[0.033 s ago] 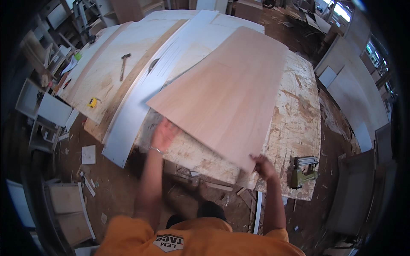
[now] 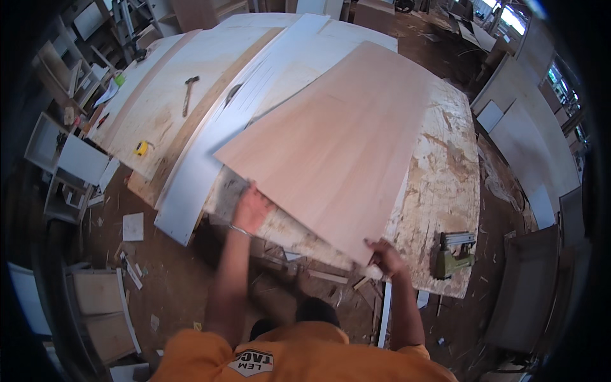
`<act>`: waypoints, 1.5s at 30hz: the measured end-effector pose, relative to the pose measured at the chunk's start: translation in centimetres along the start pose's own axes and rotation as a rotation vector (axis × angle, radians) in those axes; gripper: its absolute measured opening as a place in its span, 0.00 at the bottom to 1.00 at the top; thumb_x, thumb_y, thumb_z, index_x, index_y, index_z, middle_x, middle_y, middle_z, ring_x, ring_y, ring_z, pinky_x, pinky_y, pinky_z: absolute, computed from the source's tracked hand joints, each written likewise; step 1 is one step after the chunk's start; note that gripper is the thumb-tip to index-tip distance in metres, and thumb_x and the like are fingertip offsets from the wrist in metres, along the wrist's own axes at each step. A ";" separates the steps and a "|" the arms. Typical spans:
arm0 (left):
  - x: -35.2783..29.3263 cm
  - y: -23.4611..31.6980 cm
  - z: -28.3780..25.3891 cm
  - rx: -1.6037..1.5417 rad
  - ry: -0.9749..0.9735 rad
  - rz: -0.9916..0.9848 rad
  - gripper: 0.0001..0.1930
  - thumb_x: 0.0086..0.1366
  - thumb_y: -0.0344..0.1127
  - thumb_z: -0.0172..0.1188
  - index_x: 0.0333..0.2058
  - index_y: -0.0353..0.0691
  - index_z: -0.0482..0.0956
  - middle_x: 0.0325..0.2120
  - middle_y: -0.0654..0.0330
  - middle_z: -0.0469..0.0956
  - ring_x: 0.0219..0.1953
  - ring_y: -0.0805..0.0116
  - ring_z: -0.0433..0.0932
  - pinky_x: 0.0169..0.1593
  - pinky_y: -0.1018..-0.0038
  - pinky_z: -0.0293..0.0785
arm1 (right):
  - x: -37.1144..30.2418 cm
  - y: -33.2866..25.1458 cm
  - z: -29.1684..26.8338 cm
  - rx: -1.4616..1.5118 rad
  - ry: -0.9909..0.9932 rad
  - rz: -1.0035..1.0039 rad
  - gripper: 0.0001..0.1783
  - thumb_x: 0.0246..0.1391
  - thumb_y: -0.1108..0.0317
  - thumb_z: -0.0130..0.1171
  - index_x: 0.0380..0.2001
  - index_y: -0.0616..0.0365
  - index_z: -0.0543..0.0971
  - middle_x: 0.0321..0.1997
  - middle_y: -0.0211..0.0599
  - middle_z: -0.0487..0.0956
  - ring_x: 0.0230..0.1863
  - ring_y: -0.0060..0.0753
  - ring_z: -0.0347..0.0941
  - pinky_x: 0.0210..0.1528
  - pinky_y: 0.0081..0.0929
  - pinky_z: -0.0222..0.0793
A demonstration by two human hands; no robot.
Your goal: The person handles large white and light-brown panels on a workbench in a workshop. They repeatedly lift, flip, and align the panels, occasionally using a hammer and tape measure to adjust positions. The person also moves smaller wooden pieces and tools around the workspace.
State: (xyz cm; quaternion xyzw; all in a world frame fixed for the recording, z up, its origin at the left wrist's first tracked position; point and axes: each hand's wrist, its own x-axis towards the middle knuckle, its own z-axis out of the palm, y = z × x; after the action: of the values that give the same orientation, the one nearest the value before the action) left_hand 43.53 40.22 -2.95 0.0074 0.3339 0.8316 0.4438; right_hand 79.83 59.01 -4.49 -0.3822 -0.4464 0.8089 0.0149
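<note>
A large, reddish-brown plywood sheet (image 2: 331, 146) lies slantwise over the worktable, its near edge overhanging a bare part of the tabletop. At its near right corner, my right hand (image 2: 387, 257) pinches the sheet, thumb on top and the other fingers beneath. My left hand (image 2: 253, 211), slightly blurred, grips the near left edge, with its fingers partly hidden by the sheet. Under the sheet's left side runs a long white panel (image 2: 191, 184). A green nail gun (image 2: 455, 256) rests on the table to the right of my right hand.
On the worktable (image 2: 439, 172), a hammer (image 2: 189, 95) and a yellow tape measure (image 2: 141, 148) lie at the left. A long wooden strip (image 2: 210, 95) borders the white panel. Cabinet boxes (image 2: 79, 162) stand at the left, boards (image 2: 522, 121) lean at the right, and offcuts litter the floor.
The sheet's near right corner has shifted toward me and slightly left, along with my right hand. My left hand has slid a little right and nearer along the edge.
</note>
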 end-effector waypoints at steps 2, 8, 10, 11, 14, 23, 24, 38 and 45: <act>-6.0 -1.6 -0.3 0.118 0.166 0.197 0.25 0.63 0.30 0.61 0.58 0.38 0.66 0.52 0.60 0.72 0.53 0.66 0.72 0.56 0.68 0.71 | -2.9 4.0 6.8 0.076 -0.135 0.104 0.23 0.59 0.57 0.60 0.43 0.71 0.77 0.32 0.42 0.82 0.28 0.32 0.80 0.31 0.24 0.77; -27.9 7.8 -6.3 0.423 0.341 0.343 0.26 0.58 0.24 0.59 0.58 0.36 0.69 0.49 0.55 0.75 0.53 0.60 0.74 0.57 0.64 0.70 | -7.7 15.8 15.0 0.486 -0.055 0.058 0.32 0.60 0.53 0.60 0.62 0.58 0.66 0.64 0.44 0.68 0.63 0.41 0.65 0.62 0.44 0.64; -35.7 12.2 -5.0 0.529 0.433 0.371 0.27 0.58 0.27 0.61 0.57 0.34 0.69 0.49 0.55 0.76 0.52 0.61 0.74 0.57 0.66 0.70 | -4.4 15.2 13.4 0.570 -0.084 -0.016 0.33 0.61 0.54 0.58 0.64 0.56 0.64 0.66 0.41 0.66 0.66 0.43 0.62 0.66 0.46 0.60; -39.9 13.8 -6.6 0.602 0.462 0.407 0.28 0.57 0.28 0.62 0.57 0.34 0.69 0.50 0.55 0.76 0.53 0.61 0.74 0.58 0.66 0.69 | -3.7 15.6 12.9 0.615 -0.105 -0.050 0.31 0.62 0.55 0.57 0.63 0.56 0.64 0.64 0.41 0.68 0.64 0.43 0.64 0.66 0.45 0.61; -51.2 18.1 -9.8 0.768 0.550 0.498 0.30 0.57 0.32 0.65 0.57 0.33 0.69 0.51 0.54 0.76 0.54 0.61 0.73 0.60 0.66 0.66 | -0.4 18.2 13.0 0.528 0.003 -0.119 0.28 0.62 0.57 0.57 0.62 0.57 0.66 0.62 0.40 0.70 0.63 0.42 0.66 0.65 0.44 0.62; -75.1 18.9 -15.8 0.852 0.969 0.675 0.28 0.58 0.32 0.65 0.56 0.33 0.69 0.50 0.56 0.76 0.52 0.64 0.74 0.57 0.68 0.68 | -2.6 24.8 26.2 0.541 -0.173 0.035 0.23 0.62 0.66 0.58 0.58 0.59 0.67 0.57 0.38 0.74 0.57 0.38 0.71 0.61 0.40 0.68; -75.7 19.2 -16.5 0.859 0.972 0.669 0.27 0.59 0.33 0.65 0.56 0.33 0.69 0.49 0.55 0.76 0.52 0.63 0.74 0.55 0.67 0.70 | -1.9 25.5 26.7 0.501 -0.181 0.033 0.24 0.62 0.66 0.58 0.58 0.59 0.67 0.57 0.39 0.74 0.57 0.38 0.72 0.60 0.40 0.69; -75.9 22.4 -21.0 0.700 1.119 0.538 0.31 0.59 0.31 0.65 0.60 0.35 0.66 0.52 0.55 0.75 0.55 0.60 0.74 0.60 0.65 0.68 | 3.5 24.3 32.5 0.167 0.087 -0.287 0.25 0.59 0.68 0.61 0.55 0.67 0.68 0.53 0.46 0.75 0.53 0.39 0.73 0.55 0.37 0.70; -73.7 24.8 -24.0 0.788 1.182 0.381 0.29 0.59 0.34 0.66 0.57 0.32 0.69 0.53 0.55 0.75 0.55 0.63 0.74 0.61 0.66 0.66 | 5.1 24.5 32.7 0.096 0.318 -0.292 0.28 0.57 0.63 0.64 0.53 0.73 0.71 0.50 0.50 0.78 0.48 0.41 0.75 0.52 0.34 0.69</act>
State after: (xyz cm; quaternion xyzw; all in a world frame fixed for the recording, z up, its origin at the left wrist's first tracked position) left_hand 62.61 -37.23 13.26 -0.2251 0.7844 0.5779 0.0017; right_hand 63.31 22.95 -15.43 -0.4352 -0.4501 0.7480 0.2201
